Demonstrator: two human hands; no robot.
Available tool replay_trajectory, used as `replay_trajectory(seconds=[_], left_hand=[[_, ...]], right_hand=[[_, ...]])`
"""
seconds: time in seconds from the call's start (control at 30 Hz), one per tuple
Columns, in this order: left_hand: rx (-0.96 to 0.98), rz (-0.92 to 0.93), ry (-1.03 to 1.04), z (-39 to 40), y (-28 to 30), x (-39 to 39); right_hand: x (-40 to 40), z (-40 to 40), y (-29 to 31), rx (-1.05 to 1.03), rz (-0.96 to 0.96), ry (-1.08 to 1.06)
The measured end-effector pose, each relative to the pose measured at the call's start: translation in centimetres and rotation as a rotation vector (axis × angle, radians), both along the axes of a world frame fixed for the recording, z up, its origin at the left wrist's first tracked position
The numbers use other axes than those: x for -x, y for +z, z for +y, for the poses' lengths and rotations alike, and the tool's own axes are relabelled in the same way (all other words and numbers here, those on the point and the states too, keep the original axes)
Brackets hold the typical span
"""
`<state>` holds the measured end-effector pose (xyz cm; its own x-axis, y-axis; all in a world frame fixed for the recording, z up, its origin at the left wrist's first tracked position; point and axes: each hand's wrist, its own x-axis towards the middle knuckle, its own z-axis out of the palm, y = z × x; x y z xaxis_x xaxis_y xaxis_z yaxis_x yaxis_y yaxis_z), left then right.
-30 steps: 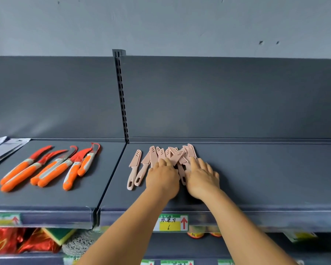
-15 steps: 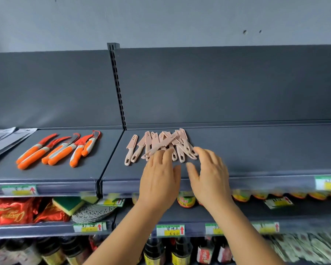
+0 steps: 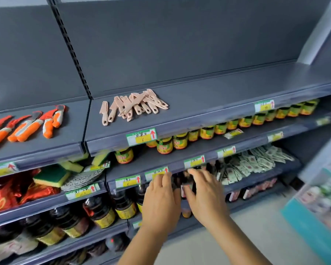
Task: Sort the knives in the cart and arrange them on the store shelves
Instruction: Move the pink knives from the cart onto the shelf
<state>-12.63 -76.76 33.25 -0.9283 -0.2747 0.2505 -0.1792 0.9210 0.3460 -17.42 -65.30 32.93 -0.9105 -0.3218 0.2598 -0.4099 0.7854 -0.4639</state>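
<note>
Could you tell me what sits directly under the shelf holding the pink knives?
Under the shelf with the pink knives stands a row of yellow-labelled jars; the shelf edge covers their upper parts.

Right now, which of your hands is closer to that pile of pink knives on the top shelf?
Left. The left hand is below the pink knives, a little to their right; the right hand is below too, but further right.

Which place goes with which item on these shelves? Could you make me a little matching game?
Things:
1. pink knives
2. orange knives
3. sponges
4. yellow-labelled jars

Places:
A. second shelf, left bay
B. top shelf, right bay
C. second shelf, right bay, in a row
D. top shelf, left bay

Pairs: 1-B, 2-D, 3-A, 4-C
</note>
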Motion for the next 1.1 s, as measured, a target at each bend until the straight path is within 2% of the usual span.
replay_trajectory(seconds=[0.2, 0.53, 0.93, 1.1], left_hand=[[-0.038, -0.168, -0.151, 2.2, -2.9, -7.4], [-0.056, -0.339, -0.447, 9.6, -5.7, -15.9], [0.019, -0.442, -0.781, 22.5, -7.9, -19.8], [0.086, -0.481, -0.894, 30.6, -9.2, -20.9]], right_hand=[[-8.8, 3.3, -4.2, -0.062, -0.073, -0.155], [-20.7, 10.7, -6.1, -0.105, -0.308, -0.439], [-28.5, 23.4, -8.7, -0.061, -0.387, -0.792], [-30.9, 31.1, -9.9, -0.013, -0.449, -0.888]])
